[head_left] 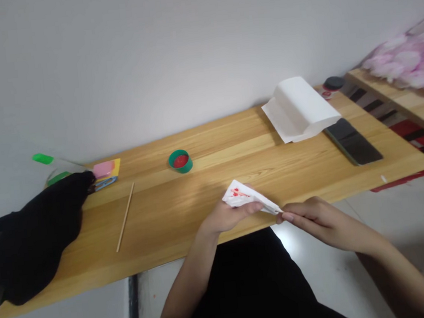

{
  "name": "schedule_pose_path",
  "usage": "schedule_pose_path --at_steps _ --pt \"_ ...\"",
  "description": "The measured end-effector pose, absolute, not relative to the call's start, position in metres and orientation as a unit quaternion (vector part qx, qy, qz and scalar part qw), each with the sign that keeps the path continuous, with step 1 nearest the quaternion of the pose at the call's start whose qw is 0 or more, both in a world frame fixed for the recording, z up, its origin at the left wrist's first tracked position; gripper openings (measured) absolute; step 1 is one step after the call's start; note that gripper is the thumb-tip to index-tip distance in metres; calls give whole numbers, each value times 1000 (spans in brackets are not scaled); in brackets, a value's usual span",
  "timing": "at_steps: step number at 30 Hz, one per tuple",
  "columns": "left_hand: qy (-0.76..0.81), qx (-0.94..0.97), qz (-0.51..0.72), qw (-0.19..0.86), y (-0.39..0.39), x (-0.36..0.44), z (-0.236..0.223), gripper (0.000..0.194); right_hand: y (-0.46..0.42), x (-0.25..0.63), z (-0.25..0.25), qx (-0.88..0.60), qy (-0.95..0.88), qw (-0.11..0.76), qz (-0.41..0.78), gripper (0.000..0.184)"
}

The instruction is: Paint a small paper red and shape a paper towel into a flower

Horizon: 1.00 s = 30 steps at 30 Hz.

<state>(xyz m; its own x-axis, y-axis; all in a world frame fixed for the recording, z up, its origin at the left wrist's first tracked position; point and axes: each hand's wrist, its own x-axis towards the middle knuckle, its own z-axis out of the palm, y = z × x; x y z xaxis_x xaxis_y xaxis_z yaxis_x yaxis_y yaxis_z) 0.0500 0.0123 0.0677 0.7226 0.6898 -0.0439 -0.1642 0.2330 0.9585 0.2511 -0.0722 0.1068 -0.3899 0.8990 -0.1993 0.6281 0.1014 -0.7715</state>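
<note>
My left hand [227,216] is closed around a folded white paper towel [253,197] marked with red stains, held above the table's front edge. Inside the fold shows a thin wooden stick [239,193] with red on it; the paper hides most of its length. At the lower right end of the paper, my right hand [315,219] is pinched on what looks like the stick's other end. A green round cap [181,168] with red paint in it stands beyond my hands. To the left, another slim wooden stick [125,217] lies on the table.
A paper towel roll [306,102], a dark phone [353,141] and a black-lidded jar [332,86] are at the right of the wooden table [158,219]. Black cloth [35,231], blue snips [105,183] and a pink block [103,169] lie left. Pink flowers [412,57] are far right.
</note>
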Motion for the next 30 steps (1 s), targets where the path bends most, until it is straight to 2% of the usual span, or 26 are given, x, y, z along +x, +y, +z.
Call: schedule_pose_path --at_steps 5,12,16,22,30 --pt "260 549 276 745 11 50 70 34 -75 249 103 -517 -683 193 479 39" --pt "276 531 279 751 8 49 70 37 -76 242 97 -481 -517 232 669 42" --pt "268 492 352 749 14 44 60 37 -79 246 94 -453 -463 252 719 42" --pt "348 388 522 675 33 13 55 34 -91 260 90 -461 -430 286 722 44" --pt "387 391 493 675 23 1 45 29 -87 255 90 -498 -452 268 690 45"
